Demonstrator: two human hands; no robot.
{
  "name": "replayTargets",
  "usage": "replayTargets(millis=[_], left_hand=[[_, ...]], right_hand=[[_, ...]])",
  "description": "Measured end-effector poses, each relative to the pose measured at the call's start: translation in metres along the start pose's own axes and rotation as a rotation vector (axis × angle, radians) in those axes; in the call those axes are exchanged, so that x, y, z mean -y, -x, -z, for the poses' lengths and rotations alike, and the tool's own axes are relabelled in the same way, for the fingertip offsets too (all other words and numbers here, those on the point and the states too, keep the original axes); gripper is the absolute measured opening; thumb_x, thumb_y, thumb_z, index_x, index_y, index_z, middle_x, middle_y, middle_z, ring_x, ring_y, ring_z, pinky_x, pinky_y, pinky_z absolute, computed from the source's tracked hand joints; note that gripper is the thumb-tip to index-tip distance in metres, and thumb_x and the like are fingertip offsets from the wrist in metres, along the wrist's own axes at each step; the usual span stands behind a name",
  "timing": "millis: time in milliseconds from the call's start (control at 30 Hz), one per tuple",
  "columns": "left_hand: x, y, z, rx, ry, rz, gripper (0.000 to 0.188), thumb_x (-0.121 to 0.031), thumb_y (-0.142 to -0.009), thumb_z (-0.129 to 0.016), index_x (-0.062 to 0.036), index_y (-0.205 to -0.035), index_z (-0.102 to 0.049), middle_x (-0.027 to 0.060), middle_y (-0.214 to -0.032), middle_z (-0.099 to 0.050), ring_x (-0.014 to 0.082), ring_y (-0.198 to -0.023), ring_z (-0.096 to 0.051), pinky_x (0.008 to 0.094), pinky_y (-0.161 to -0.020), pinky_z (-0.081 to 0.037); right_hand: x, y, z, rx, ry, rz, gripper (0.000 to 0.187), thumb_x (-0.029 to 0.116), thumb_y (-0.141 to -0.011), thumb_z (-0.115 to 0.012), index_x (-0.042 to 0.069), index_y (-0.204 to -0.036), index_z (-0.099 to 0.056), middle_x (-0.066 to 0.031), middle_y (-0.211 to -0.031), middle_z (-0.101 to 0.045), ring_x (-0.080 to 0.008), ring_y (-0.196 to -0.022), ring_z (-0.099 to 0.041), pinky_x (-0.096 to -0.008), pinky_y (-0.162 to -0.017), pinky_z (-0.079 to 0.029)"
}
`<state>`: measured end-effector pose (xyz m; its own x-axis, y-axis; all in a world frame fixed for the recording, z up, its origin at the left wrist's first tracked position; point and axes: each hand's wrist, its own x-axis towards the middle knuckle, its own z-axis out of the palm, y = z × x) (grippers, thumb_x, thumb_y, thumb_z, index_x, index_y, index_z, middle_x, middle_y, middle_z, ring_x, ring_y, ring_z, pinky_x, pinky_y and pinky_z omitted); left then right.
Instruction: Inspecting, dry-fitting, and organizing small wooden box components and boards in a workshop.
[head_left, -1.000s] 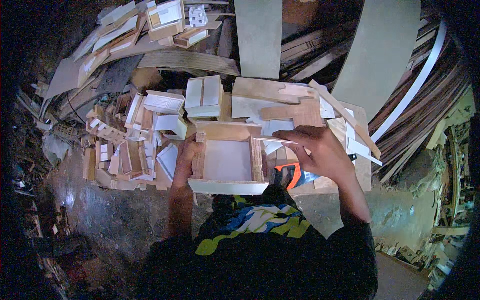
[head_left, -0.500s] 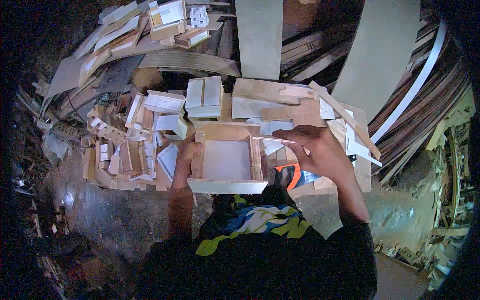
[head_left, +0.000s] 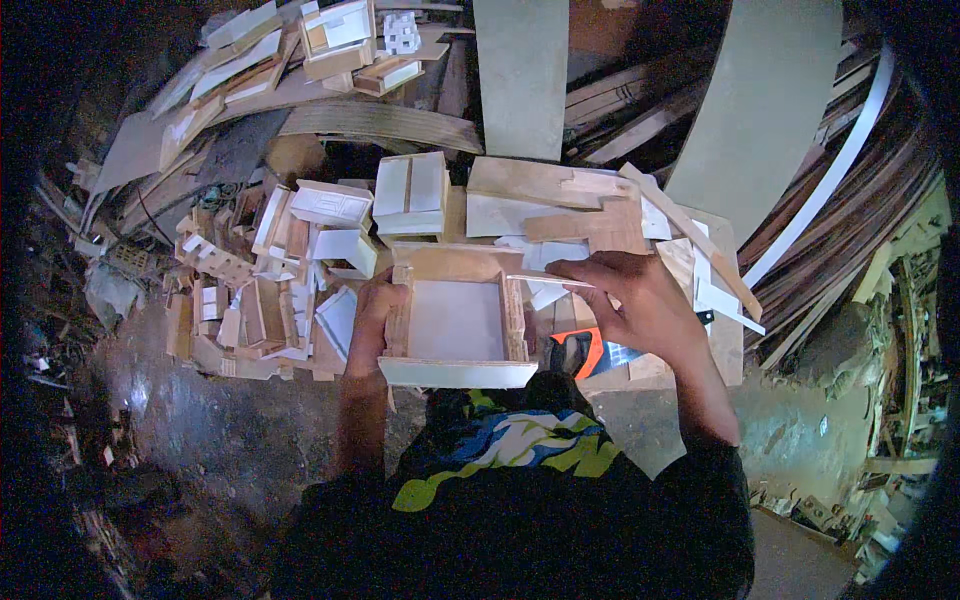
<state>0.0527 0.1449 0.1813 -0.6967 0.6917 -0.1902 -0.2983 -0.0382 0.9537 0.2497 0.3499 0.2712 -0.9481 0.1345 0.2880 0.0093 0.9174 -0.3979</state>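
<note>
So, from left to right:

Scrap pile [head_left: 270,290]: lots of small wood bits and little white panels lie in a heap on the left, just beside the box.

Left hand [head_left: 375,305]: it grips the left wall of the box. The fingers curl around the wall, pressed together, and hold it steady.

Box [head_left: 457,318]: a small open wood box with a white bottom. It sits in front of the person, between both hands, near the middle of the surface [head_left: 725,350]. Four walls look to be up. A white front piece [head_left: 457,373] sits along the near edge.

Strip [head_left: 545,280]: a thin light strip lies over the top right corner of the box.

Right hand [head_left: 640,305]: it pinches the strip with its fingertips and holds it at the box's right wall. The other fingers are bent.

Orange tool [head_left: 580,350]: it lies just under the right hand, close to the box. I cannot tell what kind of tool it is.

Boards [head_left: 560,195]: flat wood pieces are stacked behind the box. Long planks lean farther back.

How far along: I think the box is mostly built, with its bottom and walls in place. The strip does not look fixed on yet, so that part seems left to do.
</note>
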Motion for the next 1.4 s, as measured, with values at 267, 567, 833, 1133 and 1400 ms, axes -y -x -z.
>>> replayTargets(millis=[267,567,833,1133,1400], left_hand=[[0.033,-0.021,0.029,-0.048,-0.111,0.049,0.051,-0.024,-0.063,-0.051,0.0050,-0.105,-0.052,0.0093,-0.088,-0.057,0.0162,-0.075,-0.055,0.0266,-0.066,-0.044],[0.029,-0.018,0.020,0.069,0.068,0.072,0.050,-0.023,-0.062,-0.051,0.0046,-0.104,-0.052,0.0101,-0.088,-0.058,0.0176,-0.074,-0.056,0.0278,-0.067,-0.045],[0.007,0.003,-0.002,-0.003,0.251,0.036,0.050,-0.024,-0.063,-0.051,0.0044,-0.104,-0.052,0.0093,-0.087,-0.058,0.0163,-0.074,-0.057,0.0263,-0.066,-0.045],[0.052,-0.032,0.036,-0.002,0.022,0.148,0.050,-0.019,-0.062,-0.050,0.0027,-0.107,-0.051,0.0097,-0.091,-0.058,0.0188,-0.074,-0.057,0.0293,-0.067,-0.047],[0.030,-0.027,0.021,0.016,0.245,0.189,0.051,-0.011,-0.061,-0.048,-0.0001,-0.111,-0.049,0.0098,-0.091,-0.057,0.0196,-0.075,-0.058,0.0310,-0.067,-0.047]], right_hand=[[-0.001,0.004,0.003,-0.015,-0.018,-0.005,0.024,0.004,-0.071,-0.058,0.010,-0.094,-0.062,-0.0123,-0.075,-0.061,-0.0268,-0.063,-0.058,-0.0330,-0.059,-0.047],[-0.002,0.002,-0.001,-0.020,-0.029,0.018,0.024,0.003,-0.070,-0.058,0.009,-0.093,-0.062,-0.0135,-0.077,-0.061,-0.0278,-0.066,-0.059,-0.0330,-0.061,-0.047],[-0.007,0.009,0.001,-0.034,-0.026,0.003,0.027,0.001,-0.068,-0.058,0.008,-0.094,-0.062,-0.0123,-0.077,-0.061,-0.0275,-0.068,-0.060,-0.0325,-0.062,-0.048],[-0.002,0.006,0.001,0.018,-0.045,-0.071,0.025,0.003,-0.069,-0.058,0.008,-0.093,-0.062,-0.0128,-0.075,-0.061,-0.0279,-0.066,-0.059,-0.0329,-0.060,-0.047],[-0.004,0.010,0.006,-0.182,-0.078,0.040,0.037,-0.004,-0.063,-0.052,0.009,-0.096,-0.062,-0.0120,-0.080,-0.061,-0.0259,-0.069,-0.059,-0.0329,-0.061,-0.048]])
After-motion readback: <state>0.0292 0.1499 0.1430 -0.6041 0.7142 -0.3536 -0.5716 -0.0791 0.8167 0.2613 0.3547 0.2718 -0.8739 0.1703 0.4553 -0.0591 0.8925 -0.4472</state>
